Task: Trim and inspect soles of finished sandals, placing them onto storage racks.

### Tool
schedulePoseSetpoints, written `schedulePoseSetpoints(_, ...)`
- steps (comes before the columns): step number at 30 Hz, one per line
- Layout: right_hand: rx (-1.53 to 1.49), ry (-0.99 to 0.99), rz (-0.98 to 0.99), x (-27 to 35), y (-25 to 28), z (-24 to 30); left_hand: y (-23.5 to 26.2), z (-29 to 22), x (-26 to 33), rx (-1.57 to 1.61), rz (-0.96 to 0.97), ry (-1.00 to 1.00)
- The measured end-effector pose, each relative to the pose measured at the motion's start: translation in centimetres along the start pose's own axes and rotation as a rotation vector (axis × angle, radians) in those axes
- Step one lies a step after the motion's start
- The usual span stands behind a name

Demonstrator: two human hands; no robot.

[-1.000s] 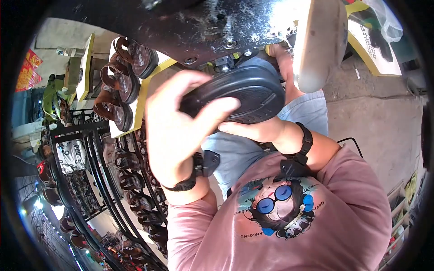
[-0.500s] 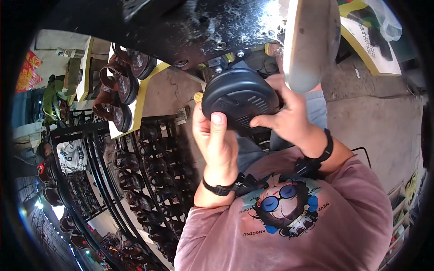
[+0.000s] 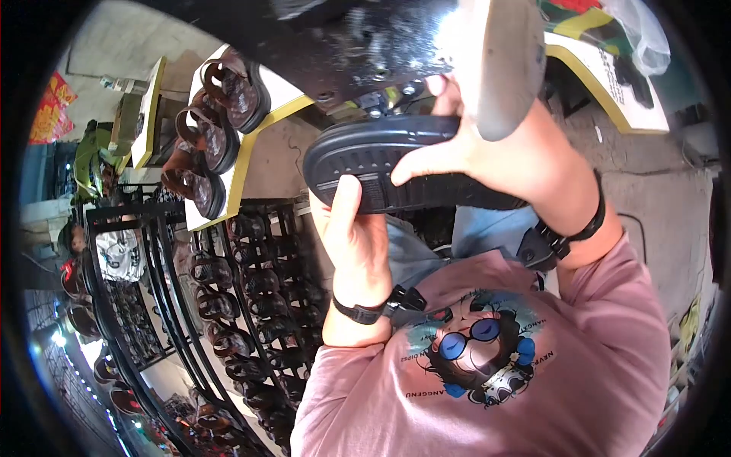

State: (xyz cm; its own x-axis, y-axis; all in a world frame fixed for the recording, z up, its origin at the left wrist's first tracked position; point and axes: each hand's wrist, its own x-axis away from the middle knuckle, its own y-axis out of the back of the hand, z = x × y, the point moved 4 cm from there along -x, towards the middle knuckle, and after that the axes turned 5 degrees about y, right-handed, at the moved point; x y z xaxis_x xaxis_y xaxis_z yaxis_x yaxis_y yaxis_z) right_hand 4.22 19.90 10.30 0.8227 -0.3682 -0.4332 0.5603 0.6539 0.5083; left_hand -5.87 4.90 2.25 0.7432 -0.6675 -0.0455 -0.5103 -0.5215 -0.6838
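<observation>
Between both hands I hold a black sandal (image 3: 365,164), its ridged sole turned toward me and its length running left to right. My left hand (image 3: 354,240) grips it at the left end, thumb pressed on the tread. My right hand (image 3: 487,156) is wrapped over the upper edge nearer the right end, thumb lying on the sole. The sandal's far side and straps are hidden. Just above is a dark, dust-flecked machine housing (image 3: 358,57), with a pale upright belt or wheel (image 3: 506,72) close against my right hand, partly covering it.
Left, brown sandals (image 3: 217,133) line a white board with a yellow edge (image 3: 244,171). Below them stands a black metal rack (image 3: 160,282) with several rows of dark sandals (image 3: 263,305). Another yellow-edged board (image 3: 609,84) with a clear plastic bag (image 3: 643,34) is at upper right.
The sandal has turned from end-on to lengthwise, more of its sole now showing. My right hand has shifted up over its upper edge, and the elbow has swung outward.
</observation>
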Motion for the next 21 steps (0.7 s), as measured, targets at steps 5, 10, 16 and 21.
schedulePoseSetpoints(5,0.022,-0.189,-0.067,3.3,-3.5,-3.7,-0.5,-7.9,-0.9,-0.515,-0.05,-0.331)
schedulePoseSetpoints(10,-0.052,-0.298,0.116,6.2,-8.5,-7.0,1.0,-10.8,-6.2,-1.037,0.13,-0.906)
schedulePoseSetpoints(16,-0.085,0.06,0.2,-1.2,-14.7,-0.4,10.1,-5.8,-14.8,-1.733,0.195,-0.693)
schedulePoseSetpoints(21,-0.175,0.002,-0.087,-8.3,-15.3,-1.9,15.4,-16.6,-10.4,-1.61,-0.644,-0.628)
